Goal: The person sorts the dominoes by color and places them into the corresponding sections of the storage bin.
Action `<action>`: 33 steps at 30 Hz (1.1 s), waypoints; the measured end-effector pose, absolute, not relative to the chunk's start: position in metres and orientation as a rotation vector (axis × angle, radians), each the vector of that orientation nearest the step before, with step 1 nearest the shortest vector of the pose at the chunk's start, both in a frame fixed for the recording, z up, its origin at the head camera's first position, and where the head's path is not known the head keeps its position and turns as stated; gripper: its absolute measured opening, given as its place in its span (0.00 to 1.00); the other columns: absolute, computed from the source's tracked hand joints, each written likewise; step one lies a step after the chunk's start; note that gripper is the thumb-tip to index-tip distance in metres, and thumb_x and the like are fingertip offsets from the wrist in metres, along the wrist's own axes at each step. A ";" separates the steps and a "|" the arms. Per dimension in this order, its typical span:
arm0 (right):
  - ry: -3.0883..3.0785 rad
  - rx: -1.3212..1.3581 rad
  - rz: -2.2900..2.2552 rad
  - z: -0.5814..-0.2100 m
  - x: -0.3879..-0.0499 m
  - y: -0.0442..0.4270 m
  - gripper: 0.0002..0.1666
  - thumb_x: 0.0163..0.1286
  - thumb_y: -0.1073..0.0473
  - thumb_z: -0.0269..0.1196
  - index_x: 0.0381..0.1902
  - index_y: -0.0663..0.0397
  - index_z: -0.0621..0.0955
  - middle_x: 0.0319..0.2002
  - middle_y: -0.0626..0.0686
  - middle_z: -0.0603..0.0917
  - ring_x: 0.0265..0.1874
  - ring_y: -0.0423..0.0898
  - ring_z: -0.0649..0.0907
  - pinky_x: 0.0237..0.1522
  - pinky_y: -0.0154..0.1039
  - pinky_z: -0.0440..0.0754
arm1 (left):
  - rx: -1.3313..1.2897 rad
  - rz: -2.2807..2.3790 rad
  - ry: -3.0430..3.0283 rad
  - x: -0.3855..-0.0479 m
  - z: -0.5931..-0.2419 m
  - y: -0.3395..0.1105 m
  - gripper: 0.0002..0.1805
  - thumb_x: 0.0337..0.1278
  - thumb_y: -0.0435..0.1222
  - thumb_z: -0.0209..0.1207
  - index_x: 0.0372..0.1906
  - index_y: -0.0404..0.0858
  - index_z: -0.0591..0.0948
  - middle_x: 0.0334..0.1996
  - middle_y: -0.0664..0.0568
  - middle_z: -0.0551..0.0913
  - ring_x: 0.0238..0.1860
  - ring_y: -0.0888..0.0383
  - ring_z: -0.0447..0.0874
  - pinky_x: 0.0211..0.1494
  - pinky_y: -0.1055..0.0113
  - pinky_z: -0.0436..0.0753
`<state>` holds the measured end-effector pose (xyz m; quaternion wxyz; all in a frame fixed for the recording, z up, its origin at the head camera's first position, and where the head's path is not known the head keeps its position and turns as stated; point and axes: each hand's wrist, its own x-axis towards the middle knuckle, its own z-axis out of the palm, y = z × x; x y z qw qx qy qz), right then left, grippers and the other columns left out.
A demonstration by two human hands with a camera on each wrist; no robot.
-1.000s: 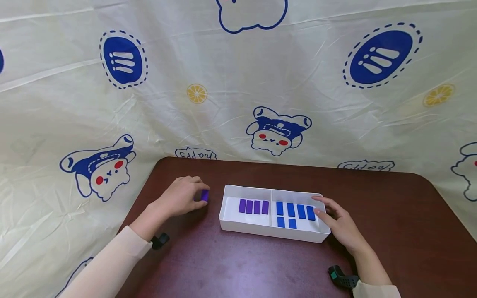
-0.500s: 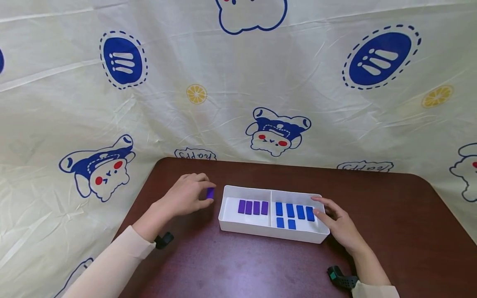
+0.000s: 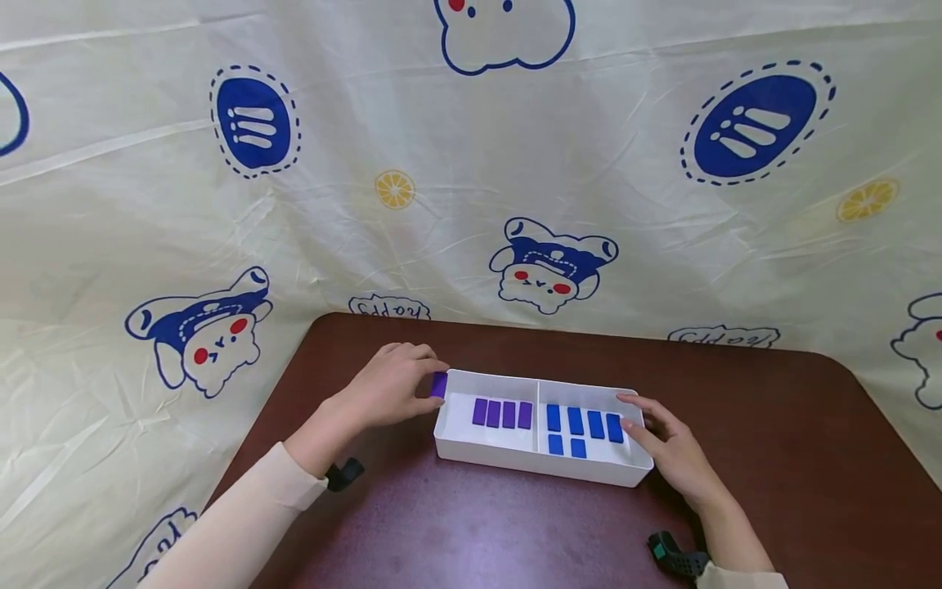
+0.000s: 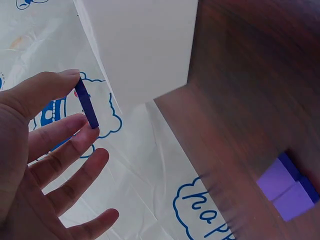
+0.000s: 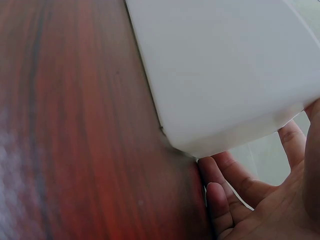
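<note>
My left hand (image 3: 393, 388) pinches a small flat purple block (image 3: 439, 384) between thumb and fingertips, at the left end of a white divided tray (image 3: 540, 468). In the left wrist view, this purple block (image 4: 88, 105) is seen edge-on, beside the tray's outer wall (image 4: 145, 45). Several purple blocks (image 3: 494, 414) lie in a row in the left compartment. The right compartment has several blue blocks (image 3: 595, 424) in two rows. My right hand (image 3: 680, 454) holds the tray's right end, thumb and forefinger over the rim; the right wrist view shows other fingers (image 5: 245, 185) outside the wall.
Two more purple blocks (image 4: 287, 187) lie on the table in the left wrist view; the left hand hides them from the head view. The dark brown table (image 3: 471, 532) ends at a printed white cloth (image 3: 449, 245) behind and at the left.
My left hand has moved right with the purple block, from beside the tray to its left end wall. My right hand stays at the tray's right end. The head view has shifted slightly.
</note>
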<state>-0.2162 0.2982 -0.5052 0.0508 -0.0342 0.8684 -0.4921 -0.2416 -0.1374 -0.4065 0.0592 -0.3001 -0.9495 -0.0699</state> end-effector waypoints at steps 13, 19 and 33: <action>2.627 -0.076 -1.499 -0.505 -0.214 0.297 0.34 0.78 0.40 0.59 0.76 0.42 0.70 0.80 0.62 0.62 0.72 0.67 0.66 0.66 0.76 0.63 | -0.929 -0.250 -2.917 -0.245 -0.410 -0.118 0.24 0.57 0.51 0.72 0.56 0.47 0.88 0.50 0.57 0.85 0.56 0.53 0.81 0.71 0.46 0.73; 2.636 -0.078 -1.494 -0.504 -0.216 0.298 0.34 0.78 0.40 0.59 0.76 0.42 0.70 0.80 0.62 0.62 0.72 0.67 0.66 0.66 0.77 0.63 | -0.948 -0.242 -2.920 -0.248 -0.415 -0.111 0.23 0.56 0.52 0.73 0.55 0.48 0.89 0.51 0.56 0.86 0.56 0.52 0.81 0.70 0.46 0.73; 2.621 -0.075 -1.497 -0.506 -0.217 0.299 0.34 0.78 0.42 0.60 0.77 0.44 0.69 0.81 0.62 0.60 0.75 0.70 0.63 0.68 0.78 0.59 | -0.957 -0.215 -2.966 -0.255 -0.424 -0.108 0.22 0.56 0.53 0.73 0.54 0.50 0.89 0.53 0.58 0.87 0.58 0.52 0.81 0.72 0.43 0.71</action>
